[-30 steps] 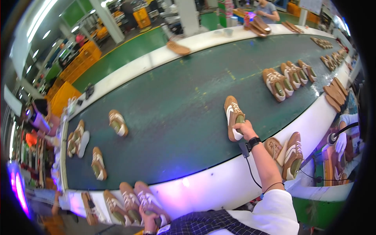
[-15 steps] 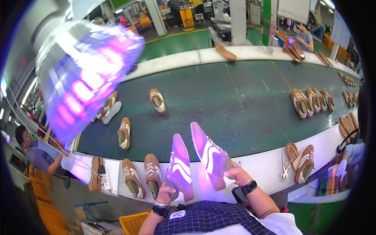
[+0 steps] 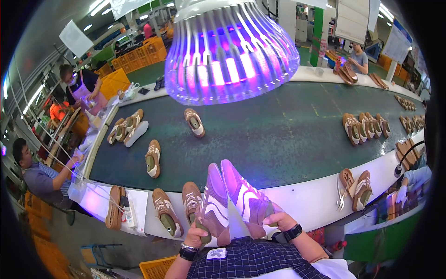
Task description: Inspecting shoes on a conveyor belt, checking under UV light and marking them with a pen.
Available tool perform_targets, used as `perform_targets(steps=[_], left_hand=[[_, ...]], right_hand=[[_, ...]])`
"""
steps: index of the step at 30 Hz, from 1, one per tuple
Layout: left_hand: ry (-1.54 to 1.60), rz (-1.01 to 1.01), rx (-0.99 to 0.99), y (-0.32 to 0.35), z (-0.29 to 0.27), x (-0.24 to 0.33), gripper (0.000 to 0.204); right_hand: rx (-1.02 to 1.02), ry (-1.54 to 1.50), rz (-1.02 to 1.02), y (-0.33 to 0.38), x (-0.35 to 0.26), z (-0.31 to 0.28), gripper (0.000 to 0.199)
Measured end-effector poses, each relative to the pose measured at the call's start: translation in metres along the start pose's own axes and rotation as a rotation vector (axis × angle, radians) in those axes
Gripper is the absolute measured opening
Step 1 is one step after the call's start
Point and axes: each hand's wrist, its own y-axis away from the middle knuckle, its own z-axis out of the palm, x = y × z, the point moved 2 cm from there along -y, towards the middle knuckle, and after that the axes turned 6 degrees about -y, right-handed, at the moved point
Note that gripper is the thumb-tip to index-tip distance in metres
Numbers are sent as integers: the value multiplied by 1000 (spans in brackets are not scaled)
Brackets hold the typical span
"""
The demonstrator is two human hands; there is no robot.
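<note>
My left hand (image 3: 197,235) grips a brown sneaker (image 3: 214,209) by its heel opening, the toe pointing away from me. A matching sneaker (image 3: 244,200) is in my right hand (image 3: 280,221), whose thumb presses at the heel and collar. The two toes lie close together under purple light, and pale side stripes show on both shoes. Just left of my left hand, two more brown sneakers stand on the white ledge (image 3: 306,197): one (image 3: 166,211) whole in view, the other (image 3: 190,200) partly behind the shoe I hold.
A glowing purple lamp (image 3: 232,60) hangs over the green conveyor belt (image 3: 260,130). Sneakers stand on the belt, including one (image 3: 194,122) in the middle. Pincers (image 3: 341,200), a sole (image 3: 346,181) and a shoe (image 3: 361,191) lie at right. Co-workers sit and stand around the line.
The two held sneakers have come closer together, toes nearly touching, and sit lower. The view has shifted, so the lamp now appears nearer the centre and more of the left side shows.
</note>
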Motion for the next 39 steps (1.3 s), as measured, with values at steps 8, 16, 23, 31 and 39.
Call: perform_targets(steps=[8, 16, 23, 31, 39], left_hand=[[-125, 103, -99, 3, 11, 42, 92], [-203, 333, -268, -13, 31, 71, 104], [-137, 335, -285, -19, 52, 51, 115], [-171, 264, -336, -31, 40, 48, 115], [-166, 201, -538, -35, 42, 49, 111]], right_hand=[[-35, 86, -159, -3, 10, -3, 94], [62, 250, -363, 5, 1, 2, 96], [180, 9, -514, -11, 11, 41, 95], [210, 226, -522, -9, -8, 37, 91], [76, 20, -445, -9, -25, 43, 119]])
